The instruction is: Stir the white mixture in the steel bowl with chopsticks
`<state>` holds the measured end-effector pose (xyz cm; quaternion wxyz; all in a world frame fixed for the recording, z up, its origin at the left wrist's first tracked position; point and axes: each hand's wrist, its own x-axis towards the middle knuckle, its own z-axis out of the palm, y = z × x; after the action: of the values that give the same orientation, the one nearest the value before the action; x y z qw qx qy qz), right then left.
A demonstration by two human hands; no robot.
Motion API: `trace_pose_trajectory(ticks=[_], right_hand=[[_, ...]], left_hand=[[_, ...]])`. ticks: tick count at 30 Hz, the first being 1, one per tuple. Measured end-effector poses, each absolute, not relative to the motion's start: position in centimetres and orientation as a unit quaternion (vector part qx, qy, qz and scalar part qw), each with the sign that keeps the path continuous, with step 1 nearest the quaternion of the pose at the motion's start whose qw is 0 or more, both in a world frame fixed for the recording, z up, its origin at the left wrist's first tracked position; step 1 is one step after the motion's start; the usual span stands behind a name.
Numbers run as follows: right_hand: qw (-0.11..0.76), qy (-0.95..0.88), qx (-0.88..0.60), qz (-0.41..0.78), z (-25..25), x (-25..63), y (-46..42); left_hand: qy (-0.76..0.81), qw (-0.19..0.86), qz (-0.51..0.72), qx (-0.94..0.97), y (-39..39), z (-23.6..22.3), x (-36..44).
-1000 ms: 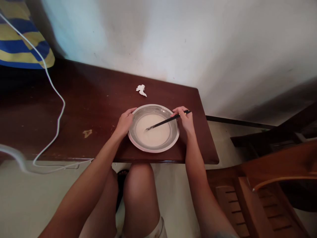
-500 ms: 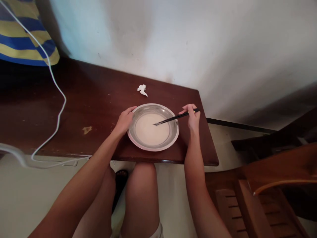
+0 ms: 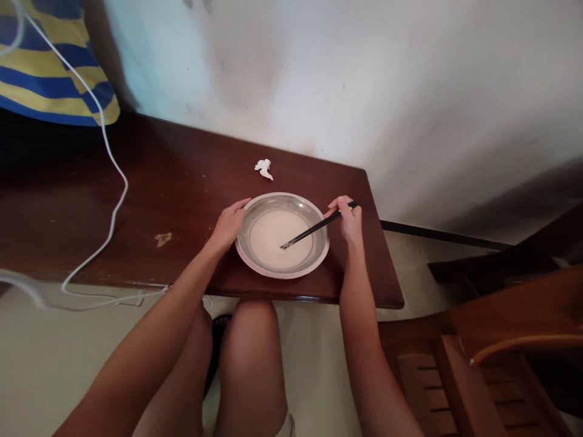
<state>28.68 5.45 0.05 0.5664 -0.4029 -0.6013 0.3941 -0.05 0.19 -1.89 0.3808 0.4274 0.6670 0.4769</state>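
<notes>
A round metal bowl (image 3: 243,255) stands on the dark wooden table, close to its front edge. Inside it lies a whitish, smooth mixture (image 3: 268,240). My left hand (image 3: 230,226) grips the bowl's left rim, fingers on the rim's upper side and thumb hidden. Black chopsticks (image 3: 314,229) are pinched in my right hand (image 3: 348,220), just right of the bowl. They slope down to the left over the right rim, and their whitened tips reach the mixture near its middle.
A crumpled white tissue (image 3: 264,169) lies behind the bowl on the table (image 3: 195,176). At left, a white cable (image 3: 119,200) runs across the tabletop below a blue-and-yellow striped cloth (image 3: 54,79). A wooden chair (image 3: 455,364) stands at the right; a wall (image 3: 319,73) rises behind.
The chopstick tips have moved toward the near side of the bowl, and the chopsticks slope more steeply. My right hand has shifted slightly left. My left hand stays on the rim.
</notes>
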Motion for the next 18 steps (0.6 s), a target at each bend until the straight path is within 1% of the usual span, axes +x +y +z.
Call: trace_pose_trajectory(ticks=[2, 3, 6, 8, 11, 13, 16, 18], right_hand=[[0.535, -0.628, -0.397, 0.402, 0.12, 28.48, 5.36], [0.539, -0.629, -0.399, 0.393, 0.14, 28.49, 5.38], [0.599, -0.585, -0.416, 0.354, 0.09, 28.88, 5.59], [0.614, -0.566, -0.418, 0.358, -0.01, 29.05, 5.66], [0.55, -0.612, -0.407, 0.396, -0.15, 28.81, 5.57], [0.537, -0.629, -0.405, 0.39, -0.18, 28.65, 5.55], [0.585, -0.599, -0.422, 0.347, -0.15, 28.84, 5.68], [0.605, -0.577, -0.431, 0.34, -0.11, 28.97, 5.68]], left_hand=[[0.663, 0.382, 0.481, 0.427, 0.07, -1.95, -0.07], [0.663, 0.384, 0.483, 0.424, 0.01, -1.96, -0.06], [0.664, 0.395, 0.486, 0.408, -0.14, -1.89, 0.06], [0.664, 0.4, 0.49, 0.399, -0.19, -1.85, 0.17], [0.662, 0.396, 0.496, 0.398, -0.18, -2.02, 0.25], [0.659, 0.394, 0.5, 0.402, -0.17, -2.27, 0.21], [0.652, 0.391, 0.509, 0.404, -0.25, -2.59, 0.14], [0.651, 0.381, 0.517, 0.404, -0.37, -2.66, 0.16]])
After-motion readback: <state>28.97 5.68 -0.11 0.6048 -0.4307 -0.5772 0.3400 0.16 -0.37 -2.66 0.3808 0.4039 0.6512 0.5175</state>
